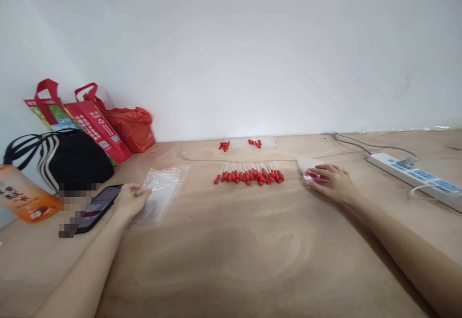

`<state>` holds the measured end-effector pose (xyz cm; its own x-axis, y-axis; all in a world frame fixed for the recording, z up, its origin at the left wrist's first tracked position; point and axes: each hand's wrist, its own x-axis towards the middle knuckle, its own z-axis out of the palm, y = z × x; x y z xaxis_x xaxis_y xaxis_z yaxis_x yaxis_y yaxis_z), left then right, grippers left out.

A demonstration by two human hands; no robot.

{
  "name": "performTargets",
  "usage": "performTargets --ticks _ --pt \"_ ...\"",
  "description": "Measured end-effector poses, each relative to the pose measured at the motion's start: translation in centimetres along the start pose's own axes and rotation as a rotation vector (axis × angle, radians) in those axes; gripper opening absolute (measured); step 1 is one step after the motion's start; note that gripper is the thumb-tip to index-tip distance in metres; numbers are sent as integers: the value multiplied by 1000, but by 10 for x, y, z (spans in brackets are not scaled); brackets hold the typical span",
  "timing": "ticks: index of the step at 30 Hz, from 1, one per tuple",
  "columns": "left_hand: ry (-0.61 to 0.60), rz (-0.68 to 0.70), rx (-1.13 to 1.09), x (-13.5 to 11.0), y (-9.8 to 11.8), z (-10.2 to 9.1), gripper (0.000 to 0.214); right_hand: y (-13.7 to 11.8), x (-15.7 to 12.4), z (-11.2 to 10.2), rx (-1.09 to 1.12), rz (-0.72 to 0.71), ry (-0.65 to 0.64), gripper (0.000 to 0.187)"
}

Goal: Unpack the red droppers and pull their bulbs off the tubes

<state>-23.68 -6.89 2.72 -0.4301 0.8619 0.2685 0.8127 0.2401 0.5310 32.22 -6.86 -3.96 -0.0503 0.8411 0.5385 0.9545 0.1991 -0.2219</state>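
Nearest the camera, the bare left forearm (84, 272) and right forearm (400, 248) are stretched over the bench (231, 265). Between the two hands, a row of red-tipped sticks (249, 176) is laid out at mid-bench, their red heads turned toward the camera and their pale stems toward the wall (274, 53). To the right of the row, a small clear bag with red contents (316, 175) is grasped by the right hand (335, 184), its grip closed over the near part. To the left, a larger flat clear bag (162, 195) is pinched along its left edge in the grip of the left hand (132, 200). Behind the row, another flat bag (236, 143) is placed near the wall, where small red pieces (224, 146) are gathered in two groups; whether they are on or inside it cannot be told. Just beside the left hand a phone (99, 209) is set down, partly pixelated. Farther left, an orange pouch (31, 202), a black drawstring bag (79, 159), printed carrier bags (97, 128) and a red plastic bag (135, 128) are grouped. At far right, a grey plug (407, 163) is seated in a white power strip (422, 178).
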Motion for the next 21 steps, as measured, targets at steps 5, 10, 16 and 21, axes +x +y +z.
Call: performTargets --ticks 5,10,16,21 --pt "7 -23 325 -6 -7 10 30 3 -1 3 139 42 -74 40" --pt "47 322 345 -8 -5 26 29 4 1 6 223 45 -20 30" --pt "-271 444 250 7 -16 32 45 12 0 6 193 75 25 24" --pt "-373 427 340 12 -2 19 44 15 3 7 121 101 81 23"
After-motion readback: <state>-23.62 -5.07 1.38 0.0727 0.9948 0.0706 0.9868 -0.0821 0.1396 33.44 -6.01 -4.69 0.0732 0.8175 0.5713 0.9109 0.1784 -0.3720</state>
